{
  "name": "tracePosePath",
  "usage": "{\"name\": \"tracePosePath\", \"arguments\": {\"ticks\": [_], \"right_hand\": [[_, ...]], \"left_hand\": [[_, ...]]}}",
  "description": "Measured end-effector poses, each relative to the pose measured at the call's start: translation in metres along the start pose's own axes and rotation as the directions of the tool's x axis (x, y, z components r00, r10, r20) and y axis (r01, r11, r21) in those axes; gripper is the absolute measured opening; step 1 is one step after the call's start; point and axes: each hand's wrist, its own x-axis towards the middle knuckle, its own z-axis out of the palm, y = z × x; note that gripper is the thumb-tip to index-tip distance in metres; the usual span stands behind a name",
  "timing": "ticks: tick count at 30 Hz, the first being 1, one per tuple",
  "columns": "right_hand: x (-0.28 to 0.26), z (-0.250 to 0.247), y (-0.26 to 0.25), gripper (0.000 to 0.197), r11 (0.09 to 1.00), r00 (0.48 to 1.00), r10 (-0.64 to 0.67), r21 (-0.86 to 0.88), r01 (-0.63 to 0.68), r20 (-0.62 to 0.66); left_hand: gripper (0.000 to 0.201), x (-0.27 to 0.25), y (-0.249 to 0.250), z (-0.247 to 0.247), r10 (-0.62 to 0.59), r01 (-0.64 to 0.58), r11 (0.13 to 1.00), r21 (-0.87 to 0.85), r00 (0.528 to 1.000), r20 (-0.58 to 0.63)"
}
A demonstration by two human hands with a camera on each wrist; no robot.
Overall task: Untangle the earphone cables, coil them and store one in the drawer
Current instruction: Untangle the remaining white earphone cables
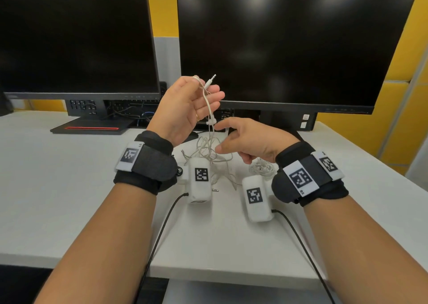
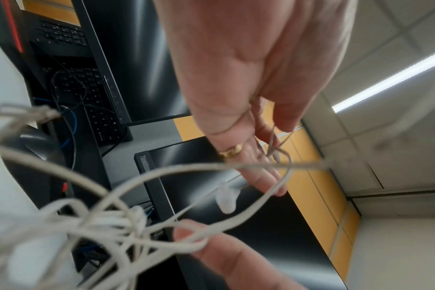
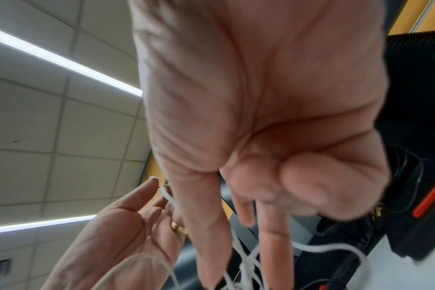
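Observation:
A white earphone cable (image 1: 209,109) hangs from my raised left hand (image 1: 203,90), which pinches it just below the metal jack plug (image 1: 211,78). The wrist view shows the thumb and a finger of that left hand (image 2: 271,133) closed on the thin strand. The cable drops into a loose tangle (image 1: 206,149) on the white desk (image 1: 69,176). My right hand (image 1: 221,137) hovers lower over the tangle. Its fingers (image 3: 273,227) are straight among the strands, and one strand lies across a fingertip (image 2: 186,235). A second earphone bundle (image 1: 262,168) lies coiled under my right wrist. No drawer is in view.
Two dark monitors (image 1: 76,37) (image 1: 289,44) stand close behind my hands. The left monitor's base with a red stripe (image 1: 90,127) sits at the back left. White camera units (image 1: 200,178) on both wrists trail black leads over the desk's front edge (image 1: 208,273).

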Motion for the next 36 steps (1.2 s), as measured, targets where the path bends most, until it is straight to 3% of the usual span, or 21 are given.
{"name": "tracePosePath", "arguments": {"ticks": [5, 10, 12, 14, 18, 20, 22, 25, 28, 30, 32, 36], "right_hand": [[-0.002, 0.001, -0.002, 0.051, 0.999, 0.996, 0.0, -0.039, 0.004, 0.094], [-0.003, 0.004, -0.003, 0.014, 0.997, 0.996, -0.077, -0.022, 0.078, 0.042], [-0.003, 0.004, -0.002, 0.009, 0.996, 0.997, -0.082, -0.04, 0.082, 0.003], [-0.003, 0.004, -0.004, 0.016, 0.996, 0.996, -0.087, -0.031, 0.087, -0.007], [-0.004, 0.004, -0.006, 0.058, 0.978, 0.994, -0.107, 0.187, 0.098, 0.038], [-0.004, 0.006, -0.006, 0.052, 0.978, 0.991, -0.12, 0.177, 0.106, 0.067], [-0.003, 0.005, -0.005, 0.028, 0.984, 0.991, -0.121, 0.137, 0.111, 0.064], [-0.004, 0.001, -0.003, 0.011, 0.987, 0.992, -0.124, 0.103, 0.126, -0.024], [-0.004, -0.005, -0.003, 0.019, 0.966, 0.981, -0.105, 0.217, 0.139, -0.161], [-0.005, -0.008, -0.006, 0.027, 0.93, 0.974, -0.092, 0.333, 0.158, -0.205], [-0.008, -0.011, -0.008, 0.029, 0.89, 0.972, -0.099, 0.417, 0.183, -0.215], [-0.009, -0.011, -0.009, 0.019, 0.775, 0.959, -0.144, 0.574, 0.264, -0.246]], "left_hand": [[0.025, -0.004, 0.001, 0.0, 0.0, 0.0, 1.0, 0.003, 0.995, 0.1], [0.029, -0.009, -0.001, 0.004, 0.069, -0.052, 0.996, -0.076, 0.969, 0.236], [0.03, -0.01, -0.001, 0.003, 0.09, -0.06, 0.991, -0.122, 0.962, 0.258], [0.034, -0.009, 0.0, 0.001, 0.105, -0.063, 0.985, -0.158, 0.956, 0.274], [0.044, -0.008, -0.001, 0.002, 0.146, -0.077, 0.976, -0.205, 0.928, 0.343], [0.052, -0.008, -0.001, 0.004, 0.14, -0.07, 0.978, -0.197, 0.918, 0.372], [0.051, -0.008, -0.001, 0.003, 0.14, -0.071, 0.98, -0.188, 0.913, 0.382], [0.032, -0.009, 0.001, 0.002, 0.145, -0.089, 0.979, -0.186, 0.938, 0.316], [0.026, -0.006, 0.003, 0.002, 0.101, -0.096, 0.993, -0.068, 0.991, 0.082], [0.024, 0.0, 0.0, 0.001, 0.024, -0.011, 0.992, 0.129, 0.995, -0.1], [0.032, 0.006, -0.004, -0.001, -0.058, 0.121, 0.94, 0.319, 0.978, -0.199], [0.031, 0.007, -0.011, -0.005, -0.124, 0.216, 0.777, 0.591, 0.973, -0.194]]}}
